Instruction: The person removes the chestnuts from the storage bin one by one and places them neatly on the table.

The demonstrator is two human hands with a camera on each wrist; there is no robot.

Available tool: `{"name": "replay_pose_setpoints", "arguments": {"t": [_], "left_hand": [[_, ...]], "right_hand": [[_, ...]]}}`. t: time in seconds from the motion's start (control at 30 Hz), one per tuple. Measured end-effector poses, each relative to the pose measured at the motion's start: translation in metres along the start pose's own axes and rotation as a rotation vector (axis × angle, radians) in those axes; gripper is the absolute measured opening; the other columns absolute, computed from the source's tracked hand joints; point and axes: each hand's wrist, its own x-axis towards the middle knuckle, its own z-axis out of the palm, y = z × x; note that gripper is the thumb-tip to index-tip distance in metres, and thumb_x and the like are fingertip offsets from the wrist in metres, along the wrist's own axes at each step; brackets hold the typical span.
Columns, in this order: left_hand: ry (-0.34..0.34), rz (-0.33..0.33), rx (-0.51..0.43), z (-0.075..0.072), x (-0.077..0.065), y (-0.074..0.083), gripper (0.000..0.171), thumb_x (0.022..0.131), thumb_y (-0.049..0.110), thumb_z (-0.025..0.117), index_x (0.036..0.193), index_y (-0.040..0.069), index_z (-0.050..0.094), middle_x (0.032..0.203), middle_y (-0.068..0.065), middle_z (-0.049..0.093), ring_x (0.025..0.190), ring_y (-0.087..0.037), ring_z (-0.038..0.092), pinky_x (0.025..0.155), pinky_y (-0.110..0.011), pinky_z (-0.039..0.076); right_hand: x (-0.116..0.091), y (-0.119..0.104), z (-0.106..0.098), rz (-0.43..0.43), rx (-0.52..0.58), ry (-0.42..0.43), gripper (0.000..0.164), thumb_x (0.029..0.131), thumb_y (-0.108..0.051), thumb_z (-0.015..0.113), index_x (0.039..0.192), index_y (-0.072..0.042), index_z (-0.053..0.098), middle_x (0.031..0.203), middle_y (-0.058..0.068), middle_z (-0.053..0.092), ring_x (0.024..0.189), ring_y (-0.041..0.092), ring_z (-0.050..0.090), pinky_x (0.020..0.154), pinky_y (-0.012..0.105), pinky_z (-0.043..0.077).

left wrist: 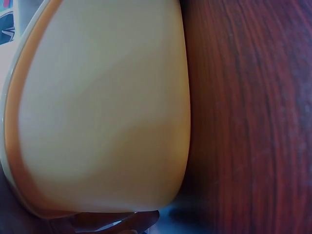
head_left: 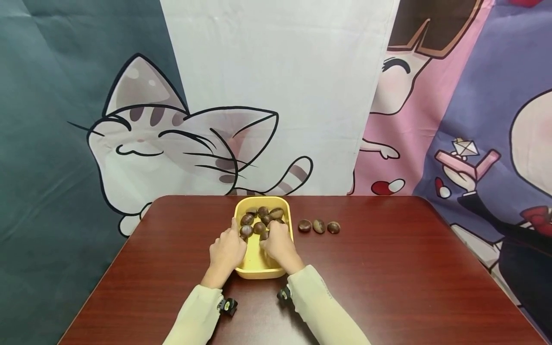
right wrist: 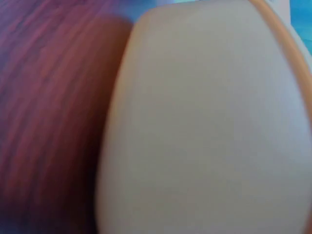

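A yellow plastic tray (head_left: 257,274) stands on the table, with several brown chestnuts (head_left: 259,227) gathered toward its far half. My left hand (head_left: 227,249) holds the tray's left wall, its index finger pointing along the rim; in the left wrist view, fingers (left wrist: 141,222) show past the end of the tray's pale outer wall (left wrist: 102,107). Over the right rim, my right hand (head_left: 279,245) reaches in, fingers bent down beside a chestnut (head_left: 264,235). Its fingertips are hidden, so I cannot tell whether they pinch one. The right wrist view is filled mostly by the tray's outer side (right wrist: 204,122).
To the right of the tray, three chestnuts (head_left: 318,226) lie in a row on the dark red wooden table (head_left: 388,268). Behind the table's far edge hangs a cloth backdrop (head_left: 276,72) printed with a cartoon cat and figures.
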Motion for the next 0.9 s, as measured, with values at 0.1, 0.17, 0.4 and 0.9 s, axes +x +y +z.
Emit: {"name": "replay_pose_setpoints", "arguments": {"t": [0.1, 0.17, 0.4, 0.9], "left_hand": [[-0.002, -0.003, -0.005, 0.0, 0.001, 0.0, 0.064, 0.09, 0.013, 0.047, 0.152, 0.0, 0.036, 0.096, -0.014, 0.067, 0.067, -0.037, 0.061, 0.053, -0.051, 0.046], [-0.003, -0.006, -0.008, 0.0, 0.001, 0.001, 0.065, 0.09, 0.013, 0.048, 0.152, 0.0, 0.035, 0.097, -0.014, 0.067, 0.066, -0.036, 0.061, 0.053, -0.05, 0.046], [-0.024, -0.014, 0.001, 0.0, 0.001, 0.001, 0.064, 0.091, 0.014, 0.046, 0.153, 0.0, 0.035, 0.098, -0.016, 0.067, 0.067, -0.036, 0.061, 0.051, -0.048, 0.045], [-0.019, -0.013, -0.01, -0.001, 0.002, 0.0, 0.064, 0.091, 0.014, 0.046, 0.153, 0.001, 0.035, 0.102, -0.016, 0.067, 0.069, -0.036, 0.062, 0.053, -0.05, 0.046]], "right_hand": [[0.001, -0.002, -0.007, 0.014, 0.043, -0.008, 0.018, 0.072, -0.007, 0.081, 0.071, -0.004, 0.063, 0.074, 0.008, 0.063, 0.081, 0.029, 0.06, 0.066, 0.037, 0.05], [0.002, -0.002, -0.012, 0.024, 0.078, -0.011, 0.014, 0.073, -0.008, 0.081, 0.078, -0.003, 0.069, 0.079, 0.008, 0.066, 0.088, 0.031, 0.061, 0.07, 0.038, 0.051], [-0.001, 0.004, -0.026, 0.044, 0.188, 0.006, 0.034, 0.077, -0.011, 0.08, 0.107, 0.001, 0.072, 0.106, 0.013, 0.071, 0.113, 0.039, 0.056, 0.088, 0.043, 0.05], [-0.002, 0.035, -0.049, 0.009, 0.307, 0.124, 0.033, 0.077, -0.011, 0.076, 0.108, -0.001, 0.073, 0.102, 0.009, 0.073, 0.078, 0.017, 0.061, 0.072, 0.035, 0.051]]}}
